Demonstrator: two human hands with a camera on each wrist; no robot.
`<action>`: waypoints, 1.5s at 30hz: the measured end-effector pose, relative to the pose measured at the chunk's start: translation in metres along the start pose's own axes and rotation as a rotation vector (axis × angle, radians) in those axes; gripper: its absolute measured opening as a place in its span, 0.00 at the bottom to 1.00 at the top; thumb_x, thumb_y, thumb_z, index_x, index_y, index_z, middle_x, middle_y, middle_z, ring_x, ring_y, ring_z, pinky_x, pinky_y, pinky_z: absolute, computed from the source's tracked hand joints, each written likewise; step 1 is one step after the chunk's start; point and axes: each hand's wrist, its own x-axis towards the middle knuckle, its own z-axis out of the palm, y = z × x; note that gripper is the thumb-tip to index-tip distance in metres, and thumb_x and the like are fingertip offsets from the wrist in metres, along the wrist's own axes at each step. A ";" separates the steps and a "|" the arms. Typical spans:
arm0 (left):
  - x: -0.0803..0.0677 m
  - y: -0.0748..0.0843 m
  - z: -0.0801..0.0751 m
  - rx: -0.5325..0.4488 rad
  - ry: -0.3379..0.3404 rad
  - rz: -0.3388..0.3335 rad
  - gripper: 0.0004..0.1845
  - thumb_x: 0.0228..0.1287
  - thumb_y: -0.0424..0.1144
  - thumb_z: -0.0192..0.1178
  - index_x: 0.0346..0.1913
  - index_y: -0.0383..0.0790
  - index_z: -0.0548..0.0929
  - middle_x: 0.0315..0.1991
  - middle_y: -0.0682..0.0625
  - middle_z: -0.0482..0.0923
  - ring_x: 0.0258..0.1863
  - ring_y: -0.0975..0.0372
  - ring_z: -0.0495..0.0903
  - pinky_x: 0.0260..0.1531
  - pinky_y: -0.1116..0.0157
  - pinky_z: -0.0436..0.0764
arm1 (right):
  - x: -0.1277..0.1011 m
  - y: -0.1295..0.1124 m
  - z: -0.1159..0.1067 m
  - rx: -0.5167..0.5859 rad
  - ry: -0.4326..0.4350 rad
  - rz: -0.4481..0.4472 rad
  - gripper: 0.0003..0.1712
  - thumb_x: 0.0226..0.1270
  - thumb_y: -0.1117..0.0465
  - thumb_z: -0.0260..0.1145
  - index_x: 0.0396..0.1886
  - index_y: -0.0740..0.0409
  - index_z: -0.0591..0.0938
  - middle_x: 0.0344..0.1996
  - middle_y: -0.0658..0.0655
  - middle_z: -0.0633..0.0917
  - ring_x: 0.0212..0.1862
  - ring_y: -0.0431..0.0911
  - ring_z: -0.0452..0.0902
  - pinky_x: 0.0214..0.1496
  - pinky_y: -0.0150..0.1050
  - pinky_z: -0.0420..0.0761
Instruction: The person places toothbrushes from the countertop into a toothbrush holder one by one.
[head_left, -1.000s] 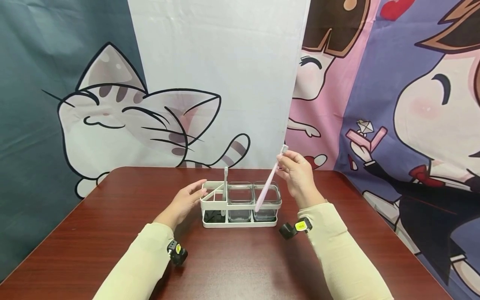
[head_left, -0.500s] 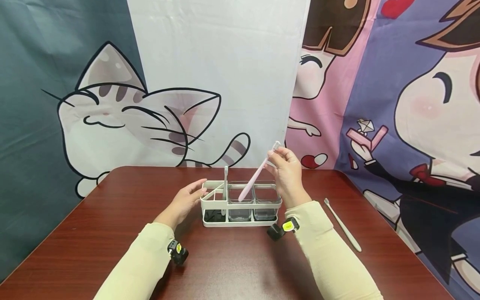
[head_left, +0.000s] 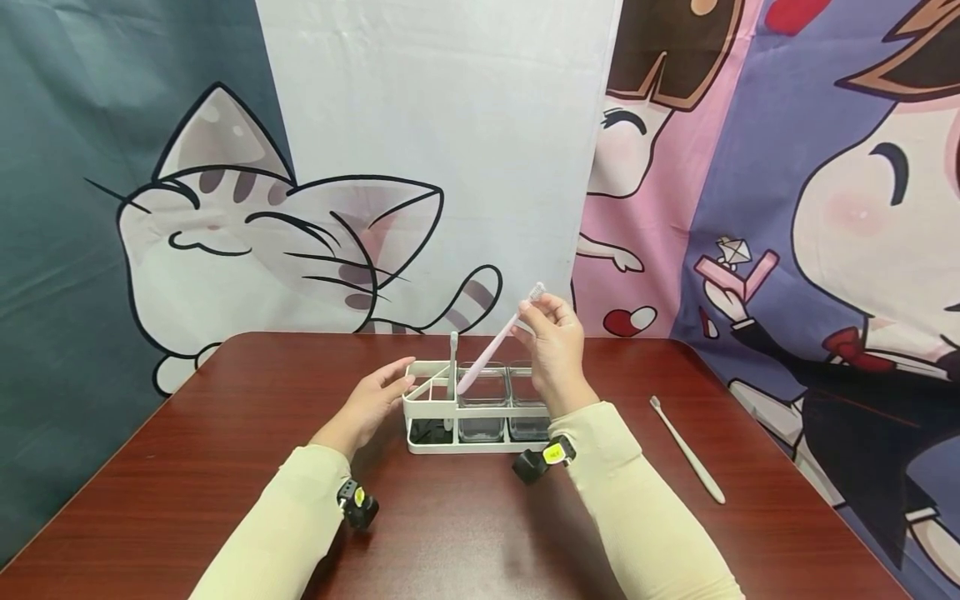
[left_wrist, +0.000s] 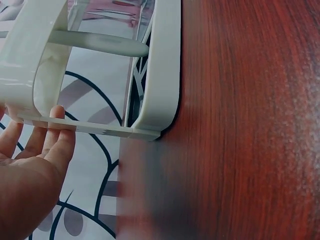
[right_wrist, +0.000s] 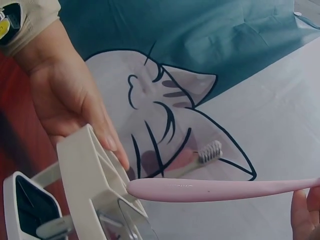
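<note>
1. Head view: right hand (head_left: 553, 348) raised above the white caddy (head_left: 480, 406), fingertips pinched on the pink toothbrush (head_left: 495, 343) near its bristle end; handle slanting down-left, lower tip just over the compartments between the grey toothbrush (head_left: 452, 365) and the glass cups (head_left: 483, 407). Left hand (head_left: 365, 406) laid against the caddy's left end, fingers straight and close together. White toothbrush (head_left: 686, 449) lying flat on the red-brown table (head_left: 187, 467), well apart to the right.

2. Left wrist view: left hand (left_wrist: 30, 165) with straight fingers touching the caddy (left_wrist: 160, 70) at its end wall; grey toothbrush handle (left_wrist: 100, 44) visible through the frame; table (left_wrist: 250, 125) beneath.

3. Right wrist view: pink toothbrush (right_wrist: 220, 189) crossing the frame, rounded tip just above the caddy (right_wrist: 85, 175) rim; only a fingertip of the right hand (right_wrist: 302, 212) visible at the edge, grip there hard to tell. Left hand (right_wrist: 75, 100) flat against the caddy's far end, fingers together. Grey toothbrush bristles (right_wrist: 210, 151) standing behind.
</note>
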 end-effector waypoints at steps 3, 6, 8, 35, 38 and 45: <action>-0.001 0.001 0.001 -0.005 0.001 0.007 0.28 0.74 0.38 0.50 0.73 0.38 0.60 0.71 0.36 0.59 0.63 0.47 0.69 0.67 0.52 0.65 | -0.001 0.003 0.003 0.003 -0.002 -0.009 0.13 0.62 0.76 0.62 0.30 0.52 0.75 0.29 0.49 0.77 0.29 0.38 0.78 0.29 0.31 0.83; -0.001 0.001 0.002 -0.005 0.004 0.012 0.28 0.74 0.38 0.50 0.73 0.37 0.60 0.71 0.37 0.58 0.63 0.47 0.69 0.67 0.52 0.65 | -0.002 0.007 0.006 0.004 -0.008 -0.016 0.14 0.62 0.77 0.62 0.30 0.53 0.75 0.29 0.49 0.78 0.29 0.39 0.78 0.29 0.32 0.84; 0.000 0.000 0.002 -0.004 0.007 0.013 0.28 0.74 0.38 0.50 0.73 0.37 0.60 0.71 0.37 0.58 0.63 0.46 0.69 0.67 0.52 0.65 | -0.003 0.010 0.008 -0.005 -0.016 -0.022 0.14 0.61 0.77 0.62 0.29 0.53 0.75 0.28 0.49 0.78 0.30 0.39 0.79 0.29 0.32 0.84; 0.000 0.000 -0.001 0.003 0.006 0.005 0.27 0.74 0.36 0.50 0.73 0.38 0.61 0.71 0.38 0.58 0.64 0.46 0.68 0.66 0.51 0.65 | -0.017 0.044 0.021 -0.146 -0.129 -0.028 0.09 0.59 0.78 0.63 0.34 0.62 0.77 0.27 0.48 0.79 0.31 0.38 0.77 0.35 0.33 0.84; -0.001 0.001 0.000 0.012 0.003 0.004 0.27 0.74 0.37 0.50 0.73 0.38 0.60 0.71 0.37 0.58 0.64 0.46 0.69 0.66 0.51 0.65 | -0.019 0.047 0.021 -0.174 -0.142 -0.014 0.09 0.59 0.77 0.64 0.34 0.63 0.77 0.28 0.49 0.79 0.31 0.38 0.76 0.36 0.34 0.84; -0.002 0.001 0.000 0.012 0.006 0.002 0.27 0.74 0.38 0.50 0.73 0.39 0.61 0.72 0.38 0.57 0.64 0.46 0.69 0.66 0.52 0.65 | -0.022 0.052 0.020 -0.223 -0.159 0.005 0.09 0.60 0.77 0.64 0.40 0.72 0.76 0.28 0.51 0.79 0.32 0.40 0.76 0.38 0.35 0.85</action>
